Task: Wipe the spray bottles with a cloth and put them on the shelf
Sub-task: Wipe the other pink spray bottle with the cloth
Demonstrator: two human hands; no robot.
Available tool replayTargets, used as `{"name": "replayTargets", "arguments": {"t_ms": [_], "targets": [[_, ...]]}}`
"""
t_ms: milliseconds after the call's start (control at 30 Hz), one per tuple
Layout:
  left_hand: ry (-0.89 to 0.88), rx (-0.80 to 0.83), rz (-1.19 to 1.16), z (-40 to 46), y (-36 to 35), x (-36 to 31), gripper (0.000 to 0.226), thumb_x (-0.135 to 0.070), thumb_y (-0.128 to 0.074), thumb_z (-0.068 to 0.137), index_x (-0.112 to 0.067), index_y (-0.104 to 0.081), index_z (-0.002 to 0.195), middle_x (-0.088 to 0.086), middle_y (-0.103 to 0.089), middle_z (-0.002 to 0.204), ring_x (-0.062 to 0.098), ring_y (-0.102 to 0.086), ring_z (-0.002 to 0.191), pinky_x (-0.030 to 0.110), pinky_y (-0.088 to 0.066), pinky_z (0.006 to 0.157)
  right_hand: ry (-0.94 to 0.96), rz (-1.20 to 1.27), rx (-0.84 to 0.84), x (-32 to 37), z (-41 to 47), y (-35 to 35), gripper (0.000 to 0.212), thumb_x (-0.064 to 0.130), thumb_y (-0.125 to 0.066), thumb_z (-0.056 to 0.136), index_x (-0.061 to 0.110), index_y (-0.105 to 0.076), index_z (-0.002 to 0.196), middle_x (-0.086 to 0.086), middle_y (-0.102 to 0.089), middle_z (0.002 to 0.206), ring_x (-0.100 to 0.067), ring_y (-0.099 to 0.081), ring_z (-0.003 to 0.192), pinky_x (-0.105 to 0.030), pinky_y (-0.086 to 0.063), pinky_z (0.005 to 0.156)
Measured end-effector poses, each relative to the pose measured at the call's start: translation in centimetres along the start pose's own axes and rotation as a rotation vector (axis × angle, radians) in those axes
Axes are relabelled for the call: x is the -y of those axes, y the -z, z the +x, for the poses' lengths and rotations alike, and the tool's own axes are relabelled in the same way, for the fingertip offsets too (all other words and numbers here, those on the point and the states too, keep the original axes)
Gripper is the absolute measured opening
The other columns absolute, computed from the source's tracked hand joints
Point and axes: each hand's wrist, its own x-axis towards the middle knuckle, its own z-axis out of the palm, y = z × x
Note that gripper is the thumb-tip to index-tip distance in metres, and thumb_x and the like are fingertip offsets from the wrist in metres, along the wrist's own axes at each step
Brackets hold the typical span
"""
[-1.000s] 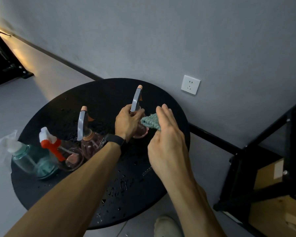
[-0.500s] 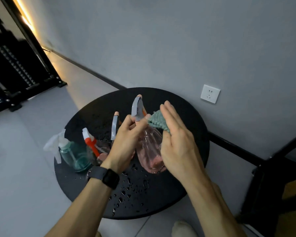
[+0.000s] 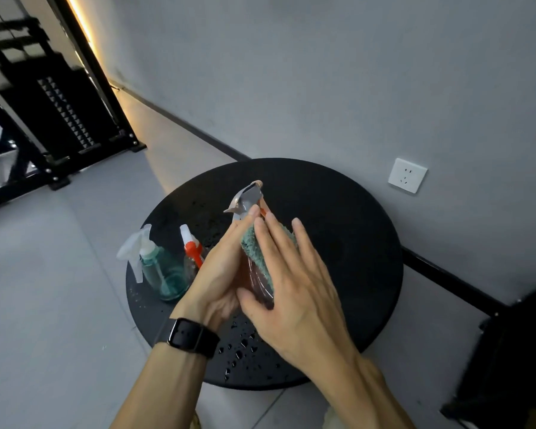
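My left hand grips a pink spray bottle with a grey trigger head, held above the round black table. My right hand presses a teal cloth flat against the bottle's side. Most of the bottle's body is hidden between my hands. On the table's left part stand a teal bottle with a white sprayer and a clear bottle with an orange and white sprayer. Another bottle seen earlier is hidden behind my left hand.
Water drops lie on the table's near part. A dark shelf frame stands at the right edge. A black rack stands far left by the wall. A white wall socket sits behind the table.
I lifted the pink bottle off the table and brought it nearer. My right hand moved the cloth from the bottle's neck down onto its body. The view shifted left.
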Motion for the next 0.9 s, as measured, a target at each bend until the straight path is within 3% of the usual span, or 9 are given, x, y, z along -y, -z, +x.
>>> {"name": "replayTargets", "arguments": {"t_ms": [100,167,300,400,467,533,667,733,900], "targets": [[0.036,-0.005,0.056,-0.2,0.5,0.0,0.060,-0.052,-0.064,0.088,-0.001,-0.064,0.120,0.019,-0.066,0.108,0.028,-0.068,0.094,0.039,-0.056,0.090,-0.011,0.006,-0.017,0.6,0.0,-0.1,0.093,0.052,-0.057,0.084,0.038,0.005,0.153,0.021,0.002,0.161,-0.019,-0.008,0.149,-0.042,-0.038,0.109],[0.028,0.021,0.048,-0.3,0.6,0.0,0.055,-0.054,-0.061,0.090,-0.004,-0.069,0.109,0.017,-0.067,0.104,0.028,-0.067,0.093,0.041,-0.052,0.093,0.004,-0.034,-0.093,1.0,0.0,-0.3,0.090,0.048,-0.060,0.080,0.032,-0.012,0.154,0.016,-0.015,0.160,-0.018,-0.029,0.142,-0.040,-0.049,0.098],[-0.058,0.056,-0.016,-0.8,1.1,-0.2,0.051,-0.051,-0.052,0.095,-0.008,-0.070,0.115,0.018,-0.065,0.111,0.031,-0.063,0.101,0.044,-0.049,0.096,-0.012,-0.080,-0.219,1.3,0.3,-0.6,0.083,0.044,-0.064,0.077,0.023,-0.030,0.150,0.007,-0.032,0.156,-0.020,-0.042,0.134,-0.038,-0.055,0.089],[-0.083,0.036,-0.008,-1.3,1.1,0.4,0.056,-0.051,-0.051,0.094,-0.006,-0.067,0.123,0.019,-0.062,0.119,0.032,-0.059,0.108,0.044,-0.046,0.101,-0.034,-0.055,-0.292,1.7,0.7,-0.5,0.083,0.042,-0.066,0.076,0.022,-0.032,0.149,0.005,-0.033,0.155,-0.021,-0.043,0.133,-0.038,-0.055,0.089],[-0.116,0.021,-0.012,-1.7,0.7,1.1,0.044,-0.044,-0.047,0.097,-0.011,-0.076,0.099,0.011,-0.071,0.097,0.021,-0.068,0.087,0.032,-0.057,0.081,-0.037,-0.055,-0.317,2.2,0.9,-0.6,0.082,0.042,-0.065,0.076,0.022,-0.034,0.149,0.005,-0.033,0.156,-0.020,-0.043,0.133,-0.037,-0.054,0.089],[-0.138,0.018,-0.053,-2.1,0.4,1.7,0.041,-0.037,-0.047,0.097,-0.014,-0.075,0.079,0.005,-0.070,0.077,0.015,-0.067,0.069,0.026,-0.057,0.065,-0.038,-0.090,-0.305,2.5,1.0,-0.7,0.080,0.044,-0.062,0.079,0.023,-0.032,0.150,0.006,-0.029,0.157,-0.020,-0.038,0.137,-0.038,-0.052,0.094],[-0.167,-0.014,-0.092,-2.3,0.4,1.4,0.036,-0.031,-0.047,0.096,-0.014,-0.072,0.076,0.004,-0.066,0.074,0.014,-0.065,0.067,0.025,-0.056,0.064,-0.025,-0.194,-0.256,2.9,0.9,-0.9,0.068,0.048,-0.044,0.093,0.021,-0.026,0.153,0.001,-0.013,0.162,-0.020,-0.004,0.150,-0.052,-0.021,0.117],[-0.193,-0.040,-0.103,-2.2,0.6,1.5,0.037,-0.026,-0.045,0.097,-0.017,-0.068,0.069,0.002,-0.060,0.068,0.012,-0.058,0.061,0.023,-0.053,0.058,-0.005,-0.188,-0.261,3.2,1.0,-0.9,0.060,0.044,-0.033,0.098,0.017,-0.028,0.152,0.000,-0.014,0.162,-0.015,-0.002,0.150,-0.052,-0.013,0.119],[-0.194,-0.035,-0.103,-2.4,0.4,1.2,0.036,-0.030,-0.049,0.091,-0.016,-0.070,0.066,0.002,-0.062,0.067,0.011,-0.062,0.060,0.021,-0.056,0.058,0.026,-0.075,-0.243,3.1,0.9,-1.5,0.053,0.035,-0.026,0.103,0.017,-0.024,0.153,0.005,-0.019,0.161,-0.010,-0.010,0.149,-0.044,-0.030,0.115]]}}
